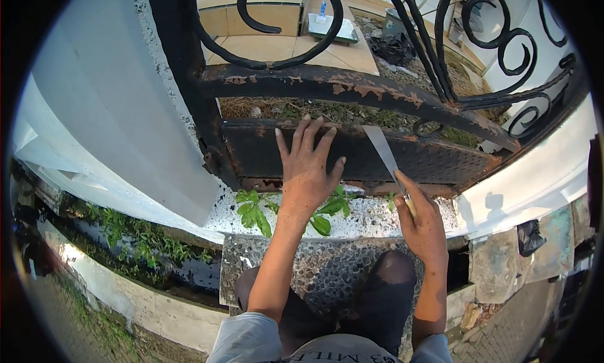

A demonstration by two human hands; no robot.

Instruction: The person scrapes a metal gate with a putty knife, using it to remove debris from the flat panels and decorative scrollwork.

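Observation:
My left hand [307, 165] lies with fingers spread against the black metal panel [255, 150] at the bottom of a gate, its fingertips over the panel's top edge. In my right hand [423, 223] is a putty knife, gripped by its handle. The flat metal blade [381, 148] points up and away, its wide end near the panel's top edge. Above the panel runs a curved black bar [302, 80] with paint flaked off in patches, showing reddish brown beneath. Rust-coloured patches also mark the panel's lower edge.
Black scrollwork [333, 23] rises above the bar. White walls [100, 99] flank the gate. Green plants [255, 215] grow by the white sill below. My knees rest over a pebbled slab [327, 272], with a ditch [170, 262] to the left. Beyond stands a tray [343, 29] with a blue-capped bottle.

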